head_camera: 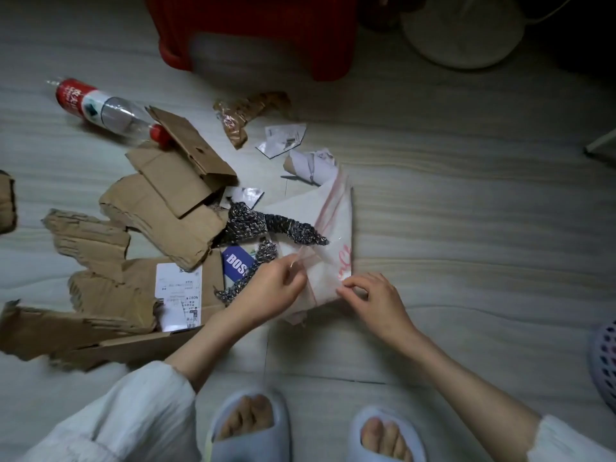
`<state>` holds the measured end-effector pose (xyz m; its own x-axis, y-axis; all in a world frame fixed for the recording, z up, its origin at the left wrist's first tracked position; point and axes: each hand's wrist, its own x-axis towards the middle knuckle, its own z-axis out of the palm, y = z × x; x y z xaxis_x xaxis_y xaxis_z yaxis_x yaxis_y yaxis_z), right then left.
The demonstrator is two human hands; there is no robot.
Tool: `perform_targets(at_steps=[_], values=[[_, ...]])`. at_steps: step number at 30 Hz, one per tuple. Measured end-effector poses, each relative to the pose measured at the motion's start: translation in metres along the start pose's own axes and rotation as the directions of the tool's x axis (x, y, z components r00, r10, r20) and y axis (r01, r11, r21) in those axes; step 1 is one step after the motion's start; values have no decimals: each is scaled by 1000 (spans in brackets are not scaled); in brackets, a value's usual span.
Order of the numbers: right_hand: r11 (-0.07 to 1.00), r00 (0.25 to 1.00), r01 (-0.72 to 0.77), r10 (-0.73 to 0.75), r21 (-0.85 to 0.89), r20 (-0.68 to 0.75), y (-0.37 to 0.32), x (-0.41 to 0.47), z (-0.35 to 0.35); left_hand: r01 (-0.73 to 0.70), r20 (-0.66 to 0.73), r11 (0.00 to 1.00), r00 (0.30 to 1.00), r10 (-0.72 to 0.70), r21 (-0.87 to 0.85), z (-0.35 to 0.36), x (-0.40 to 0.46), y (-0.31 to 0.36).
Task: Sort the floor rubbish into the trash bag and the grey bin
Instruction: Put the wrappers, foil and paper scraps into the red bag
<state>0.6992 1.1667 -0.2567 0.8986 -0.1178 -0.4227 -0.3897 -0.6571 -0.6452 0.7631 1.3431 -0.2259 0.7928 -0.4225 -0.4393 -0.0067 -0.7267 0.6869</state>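
One clear plastic bag (328,228) with pink lines lies flat on the floor (466,195), right in front of two feet in blue slippers (248,425). Two hands reach down to it. The left hand (271,290) pinches the bag's near edge with its fingers curled – the right hand (373,300) pinches the near corner the same way. To the left lie one bottle (106,110) with a red cap, several torn cardboard pieces (166,201) and two dark crinkly strips (266,225)
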Motion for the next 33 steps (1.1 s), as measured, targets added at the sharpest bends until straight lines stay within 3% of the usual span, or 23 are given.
perform_targets(at_steps=[2,4,6,7,11,13,15,17,19,20,25,27,30,32,33], values=[[971,980,-198,195,135,35,0,-5,4,-104,-122,937,981,152,332,9,-1,-4],[917,942,-336,324,213,87,1,-7,8,-195,-182,798,918,354,571,18,-4,-6],[862,905,-423,415,278,90,5,-6,12,-323,-122,666,839,530,672,32,-13,-3],[825,887,-456,454,332,90,4,-6,13,-369,-47,625,836,546,688,40,-18,-4],[666,830,-551,503,503,243,6,-10,11,-353,107,631,913,394,691,57,-20,-18],[699,852,-523,454,488,262,3,-15,10,-362,148,595,914,378,717,57,-11,-17],[885,931,-358,361,297,46,5,-22,10,-386,205,615,916,345,688,55,-4,-8],[994,981,-110,109,3,-163,10,-32,8,-319,201,731,948,248,604,54,3,2],[970,982,116,-144,-212,-122,21,-38,5,-164,213,861,975,66,482,53,12,4],[955,977,163,-191,-248,-90,28,-39,5,-112,224,901,974,17,419,53,15,3],[990,999,-50,53,-134,13,33,-27,-1,-104,209,916,978,22,387,58,12,2],[987,992,-119,121,-110,16,30,-22,0,-200,118,842,980,162,501,57,7,2],[961,960,-276,277,33,-33,22,-16,-1,-358,51,553,868,493,752,57,5,-5],[937,937,-339,344,81,-60,20,-12,-1,-401,95,439,816,570,804,61,0,-3],[922,923,-373,380,102,-61,19,-10,-2,-408,130,415,823,554,813,64,-3,-2]])
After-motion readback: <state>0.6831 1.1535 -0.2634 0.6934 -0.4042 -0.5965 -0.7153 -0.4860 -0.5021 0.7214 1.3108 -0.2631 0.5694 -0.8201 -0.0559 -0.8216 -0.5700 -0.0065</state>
